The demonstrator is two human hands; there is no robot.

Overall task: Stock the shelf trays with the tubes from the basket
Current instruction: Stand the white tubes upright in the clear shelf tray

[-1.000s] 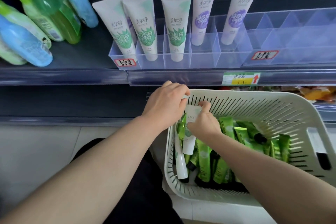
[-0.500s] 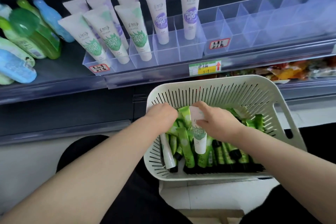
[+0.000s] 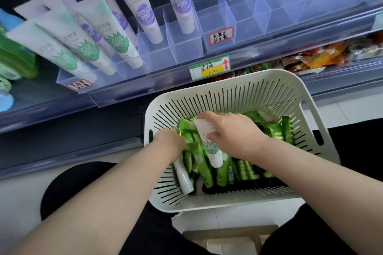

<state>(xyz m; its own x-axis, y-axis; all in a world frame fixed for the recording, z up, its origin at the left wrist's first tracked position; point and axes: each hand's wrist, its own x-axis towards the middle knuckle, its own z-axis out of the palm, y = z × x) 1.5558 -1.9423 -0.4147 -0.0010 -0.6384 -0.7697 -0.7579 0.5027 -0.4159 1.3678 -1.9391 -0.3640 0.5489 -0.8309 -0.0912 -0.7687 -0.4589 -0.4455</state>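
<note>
Since a second ago the left hand (image 3: 167, 143) has left the basket (image 3: 228, 80) rim and sunk among the green tubes (image 3: 205, 170) at 9 o'clock; its fingers are buried, so its grip cannot be told. Right hand (image 3: 234, 136) pinches one white tube (image 3: 210, 149) by its crimped end, cap pointing to 6 o'clock, above the pile. A second white tube (image 3: 183, 178) lies along the wall at 7 o'clock. Green tubes overlap too much to count. At 12 o'clock, open air separates the basket's rim from the shelf (image 3: 124, 93) edge. The tray (image 3: 186, 47) holds three green-labelled tubes (image 3: 116, 39) and five purple ones (image 3: 145, 14).
</note>
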